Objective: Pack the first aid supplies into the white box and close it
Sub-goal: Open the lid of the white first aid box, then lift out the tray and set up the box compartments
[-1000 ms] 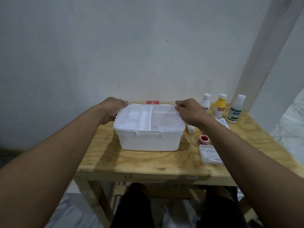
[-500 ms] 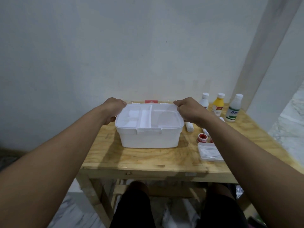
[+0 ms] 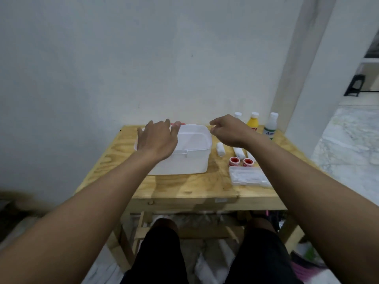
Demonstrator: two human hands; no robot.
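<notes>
The open white box stands on the wooden table, its lid lying back behind it with a red label showing. My left hand stretches over the box's left half with fingers straight, fingertips near the back rim, hiding what lies under it. My right hand hovers just right of the box's back right corner, fingers loosely curled, holding nothing. To the right of the box lie two white bandage rolls, two red tape rolls and a clear plastic case.
Three bottles stand at the table's back right: a white-capped one mostly behind my right hand, a yellow one and a white one with a green label. A wall runs right behind the table. My knees are under its front edge.
Both hands have let go of the box's back corners. My left hand moved right over the box with fingers spread; my right hand lifted off to the right. The view tilted up.
</notes>
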